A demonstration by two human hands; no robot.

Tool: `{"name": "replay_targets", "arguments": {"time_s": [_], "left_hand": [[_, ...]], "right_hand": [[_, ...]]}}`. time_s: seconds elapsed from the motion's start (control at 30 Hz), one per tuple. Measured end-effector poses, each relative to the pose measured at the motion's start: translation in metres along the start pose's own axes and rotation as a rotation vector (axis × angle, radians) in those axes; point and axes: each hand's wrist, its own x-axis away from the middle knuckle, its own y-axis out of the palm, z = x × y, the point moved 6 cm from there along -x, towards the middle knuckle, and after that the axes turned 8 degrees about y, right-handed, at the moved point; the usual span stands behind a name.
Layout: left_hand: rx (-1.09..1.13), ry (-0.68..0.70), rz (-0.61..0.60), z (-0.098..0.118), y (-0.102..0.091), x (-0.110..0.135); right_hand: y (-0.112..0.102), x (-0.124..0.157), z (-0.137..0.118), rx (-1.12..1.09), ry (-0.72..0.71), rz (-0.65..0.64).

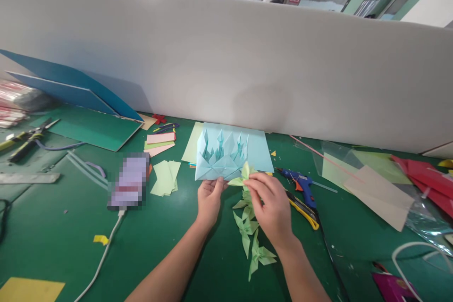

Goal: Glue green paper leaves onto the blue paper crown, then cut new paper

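Blue folded paper form (221, 167), a row of pointed peaks along it, is at centre, held up at its near edge above the green table (159, 240). Left hand (208, 200) has that edge pinched, thumb on the near face, fingertips mostly hidden behind. Right hand (272, 207) is at the form's near right corner, thumb and fingers closed narrow on a pale green folded piece (239, 180); can't tell if that piece touches the form. More green folded pieces (245, 232) lie in a loose trail on the near side of the form, partly under the right hand. Pale blue sheet (261, 144) directly behind the form. Right of the form: blue glue gun (303, 188) with a clear stick out the back, yellow cutter knife (306, 212) just nearer; farther right, loose paper sheets (380, 196) and clear film. Left of the form: fanned pale green slips (165, 178), pink and green strips (161, 139) beyond them, then a phone (129, 181), screen blurred, on a white cable (106, 255). Far left: pliers (26, 148), blue board (67, 85) leaning up. White partition (194, 66) runs behind the form.
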Motion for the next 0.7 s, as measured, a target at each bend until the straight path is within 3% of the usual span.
{"name": "replay_targets", "arguments": {"time_s": [0.27, 0.7], "left_hand": [[-0.061, 0.022, 0.005, 0.004, -0.002, 0.001], [-0.028, 0.030, -0.041, 0.003, 0.002, 0.002]], "right_hand": [[0.032, -0.012, -0.025, -0.088, -0.083, -0.024], [0.040, -0.010, -0.021, -0.061, -0.080, -0.022]]}}
